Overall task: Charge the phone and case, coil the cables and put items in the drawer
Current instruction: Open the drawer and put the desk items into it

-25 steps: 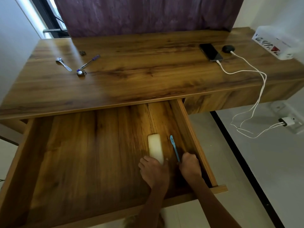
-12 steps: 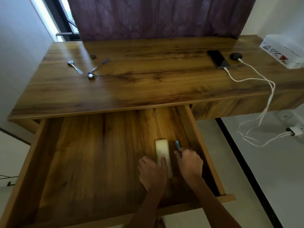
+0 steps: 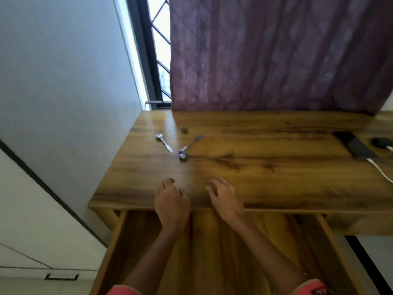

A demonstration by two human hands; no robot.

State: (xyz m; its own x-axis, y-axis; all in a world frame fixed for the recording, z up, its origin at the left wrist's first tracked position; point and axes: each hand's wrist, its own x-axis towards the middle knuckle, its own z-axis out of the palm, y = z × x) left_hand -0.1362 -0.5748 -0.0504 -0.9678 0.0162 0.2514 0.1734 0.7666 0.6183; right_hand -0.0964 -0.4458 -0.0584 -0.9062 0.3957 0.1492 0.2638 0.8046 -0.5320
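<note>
Pale wall (image 3: 63,81) on left, meets white tiled floor (image 3: 27,220) at a dark skirting strip (image 3: 53,195). Wood-grain desk (image 3: 265,179) stands vs. that wall. Window (image 3: 158,50) w/ black frame & diagonal grille sits behind desk's back-left corner; daylight comes thru, bright strip along the frame. Purple patterned curtain (image 3: 276,50) covers the rest, hem at desk's back edge. Soft glare on desktop nr window.
</note>
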